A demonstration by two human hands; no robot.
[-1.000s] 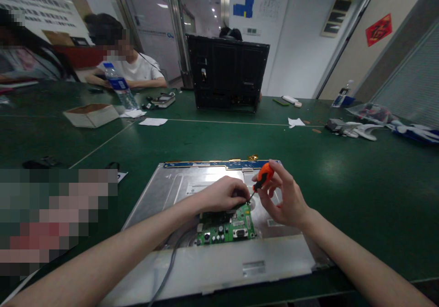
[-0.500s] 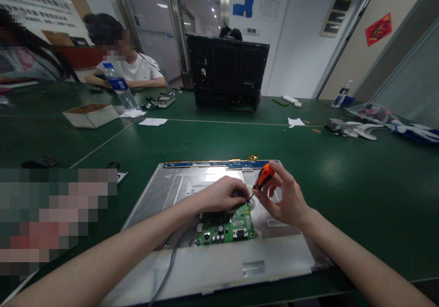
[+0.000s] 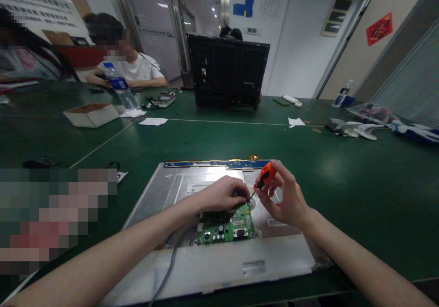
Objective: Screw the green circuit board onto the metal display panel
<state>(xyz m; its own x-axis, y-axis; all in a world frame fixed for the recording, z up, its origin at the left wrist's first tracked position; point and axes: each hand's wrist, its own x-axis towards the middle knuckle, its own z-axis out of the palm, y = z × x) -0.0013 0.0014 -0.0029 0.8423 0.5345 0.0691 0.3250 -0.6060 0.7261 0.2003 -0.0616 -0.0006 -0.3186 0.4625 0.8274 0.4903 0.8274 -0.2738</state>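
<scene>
A green circuit board [image 3: 224, 229] lies on the back of a silvery metal display panel [image 3: 174, 183]. My right hand [image 3: 286, 197] grips an orange-and-black screwdriver [image 3: 266, 175], which tilts so its thin shaft points down and left to the board's upper right corner. Close beside that tip, my left hand [image 3: 228, 193] reaches over the board with thumb and fingertips pinched. Whatever is between them is too small or hidden to make out. A grey cable [image 3: 170, 266] runs from the board's left side down over the panel's near edge.
Across the green table [image 3: 219, 140] stands a black monitor housing [image 3: 229, 74]. A water bottle [image 3: 120, 85] and an open box [image 3: 91, 115] are at the left, near a seated person [image 3: 137, 69]. White and grey parts [image 3: 356, 129] lie at the right.
The screwdriver handle has turned or shifted very slightly in my right hand. My left hand stays where it was.
</scene>
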